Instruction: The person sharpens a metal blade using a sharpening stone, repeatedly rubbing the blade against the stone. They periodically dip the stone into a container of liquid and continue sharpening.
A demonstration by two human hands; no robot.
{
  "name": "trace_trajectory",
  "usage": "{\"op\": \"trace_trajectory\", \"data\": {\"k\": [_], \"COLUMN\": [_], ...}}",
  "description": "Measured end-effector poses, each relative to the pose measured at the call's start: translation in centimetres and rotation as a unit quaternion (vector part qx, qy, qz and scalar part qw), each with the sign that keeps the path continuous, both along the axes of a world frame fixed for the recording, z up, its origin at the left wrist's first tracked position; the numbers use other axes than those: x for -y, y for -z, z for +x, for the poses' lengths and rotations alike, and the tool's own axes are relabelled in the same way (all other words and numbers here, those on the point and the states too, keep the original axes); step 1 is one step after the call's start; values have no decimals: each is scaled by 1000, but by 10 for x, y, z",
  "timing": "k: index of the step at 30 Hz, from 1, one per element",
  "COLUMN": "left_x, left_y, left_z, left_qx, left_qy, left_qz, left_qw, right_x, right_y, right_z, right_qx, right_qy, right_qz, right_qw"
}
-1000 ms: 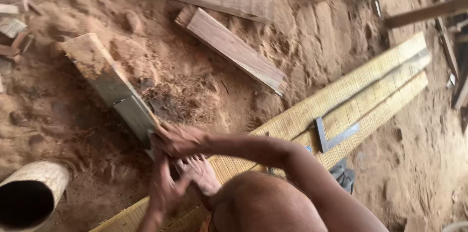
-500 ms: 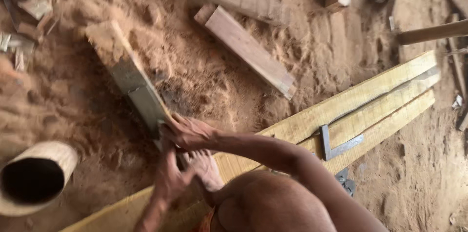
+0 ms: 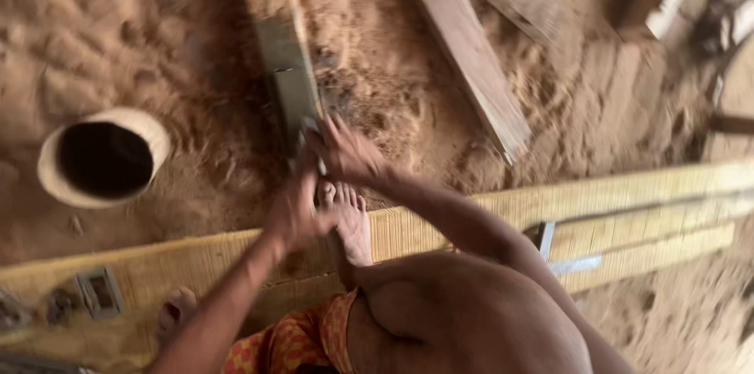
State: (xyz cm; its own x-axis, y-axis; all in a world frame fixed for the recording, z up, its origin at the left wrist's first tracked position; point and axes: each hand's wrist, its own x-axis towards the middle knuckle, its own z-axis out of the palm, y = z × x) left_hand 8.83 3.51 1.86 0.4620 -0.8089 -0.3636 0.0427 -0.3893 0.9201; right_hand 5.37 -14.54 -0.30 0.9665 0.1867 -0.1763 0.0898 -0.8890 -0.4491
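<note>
Gripping one grey plank [image 3: 284, 67], two hands [image 3: 318, 177]; two loose boards [image 3: 471, 60] nearby.

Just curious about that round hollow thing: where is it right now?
The hollow cylinder lies on the sawdust at the left of the head view, left of the hands, above the long yellow plank.

The long wooden plank [image 3: 284, 52] you are holding runs away from you across the sawdust-covered floor, its far end out of view at the top edge. Its near end sits just beyond your bare foot, where your hands close on it. The wood looks pale, greyish-green along the near stretch and dusted with sawdust farther up; motion blur hides finer detail.
</note>
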Motion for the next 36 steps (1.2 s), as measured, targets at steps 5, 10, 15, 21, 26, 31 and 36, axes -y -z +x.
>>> {"op": "trace_trajectory", "data": {"k": [5, 10, 15, 21, 26, 31, 36], "left_x": [-1, 41, -6, 15, 59, -3, 7], "left_y": [23, 37, 21, 32, 45, 36, 41], "left_z": [2, 66, 0, 15, 72, -11, 0], "left_qx": [41, 149, 72, -28, 176, 192, -8], "left_qy": [-27, -10, -14, -12, -6, -8, -15], "left_qz": [-26, -42, -32, 34, -31, -14, -11], "left_qw": [998, 988, 997, 999, 984, 981, 1000], "right_x": [12, 47, 4, 24, 55, 3, 22], "right_y": [23, 28, 34, 43, 31, 22, 33], "right_z": [5, 63, 2, 1, 62, 9, 14], "right_qx": [96, 123, 126, 21, 160, 148, 17], "right_qy": [-108, 1, -57, -33, -8, -82, -55], "right_qz": [-25, -62, -74, -56, -58, -114, -110], "right_qw": [989, 990, 988, 998, 985, 979, 992]}}
